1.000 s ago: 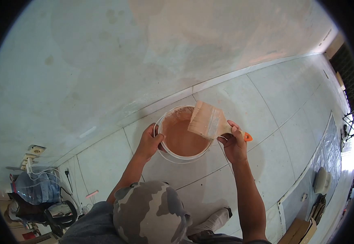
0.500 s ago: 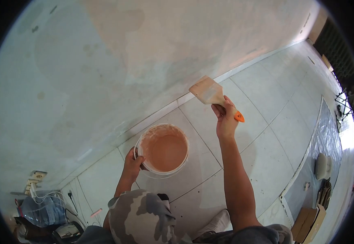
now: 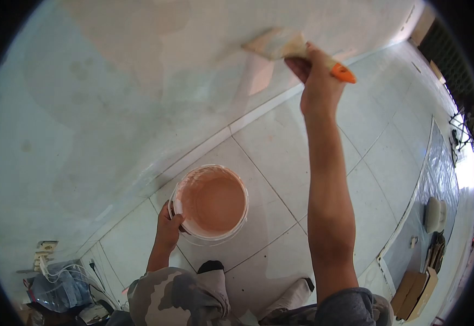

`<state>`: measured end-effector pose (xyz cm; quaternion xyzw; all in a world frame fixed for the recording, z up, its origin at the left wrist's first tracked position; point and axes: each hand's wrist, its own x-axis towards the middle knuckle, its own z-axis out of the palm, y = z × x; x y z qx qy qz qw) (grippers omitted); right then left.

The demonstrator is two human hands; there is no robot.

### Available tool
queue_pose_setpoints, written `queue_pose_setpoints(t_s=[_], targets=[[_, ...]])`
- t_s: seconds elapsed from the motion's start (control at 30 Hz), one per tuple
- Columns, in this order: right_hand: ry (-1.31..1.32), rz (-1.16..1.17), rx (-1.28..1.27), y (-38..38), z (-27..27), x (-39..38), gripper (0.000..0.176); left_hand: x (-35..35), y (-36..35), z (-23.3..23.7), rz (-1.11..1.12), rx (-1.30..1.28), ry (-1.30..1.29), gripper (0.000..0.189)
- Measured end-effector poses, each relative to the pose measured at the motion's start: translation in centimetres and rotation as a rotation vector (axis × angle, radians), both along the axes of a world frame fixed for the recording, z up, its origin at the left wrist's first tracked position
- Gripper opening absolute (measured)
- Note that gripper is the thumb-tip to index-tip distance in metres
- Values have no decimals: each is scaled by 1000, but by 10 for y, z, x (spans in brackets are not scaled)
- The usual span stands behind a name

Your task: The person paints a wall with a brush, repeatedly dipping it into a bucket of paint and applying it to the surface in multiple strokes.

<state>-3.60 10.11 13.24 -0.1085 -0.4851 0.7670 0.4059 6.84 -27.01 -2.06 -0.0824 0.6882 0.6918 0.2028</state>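
My right hand is closed round a wide paintbrush with an orange handle end. Its bristle tip is against the wall or very close to it. A fresh, wet-looking pinkish patch shows on the wall just below the brush. Low in front of me, my left hand grips the left rim of a white bucket. Peach-coloured paint fills part of the bucket, and its inner walls are smeared with it.
A baseboard runs between wall and tiled floor. At the lower left are a wall socket with cables and a clear plastic bottle. Plastic sheeting and a cardboard box lie at the right.
My right hand has moved the brush up and away from over the floor to the wall, where a pinkish patch now shows. The bucket has shifted slightly left in view.
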Motion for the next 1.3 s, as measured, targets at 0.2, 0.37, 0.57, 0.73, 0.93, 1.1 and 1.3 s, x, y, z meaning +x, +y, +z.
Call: queue_pose_setpoints(t_s=[0.2, 0.37, 0.57, 0.73, 0.93, 1.1, 1.3], targets=[[1, -65, -77, 21, -34, 32, 30, -1, 1, -2, 20, -28, 30, 36], [-213, -130, -250, 9, -126, 17, 28, -2, -3, -5, -7, -17, 56, 41], [-300, -111, -205, 0, -126, -18, 26, -1, 0, 0, 24, -29, 26, 45], [40, -75, 2, 25, -13, -28, 25, 0, -2, -4, 34, 30, -16, 51], [352, -24, -27, 52, 42, -16, 28, -2, -3, -6, 45, 87, 3, 55], [296, -23, -258, 56, -55, -9, 30, -1, -1, -1, 48, 66, -18, 54], [-138, -232, -202, 57, -146, 1, 31, -1, -3, -5, 51, 49, -14, 55]])
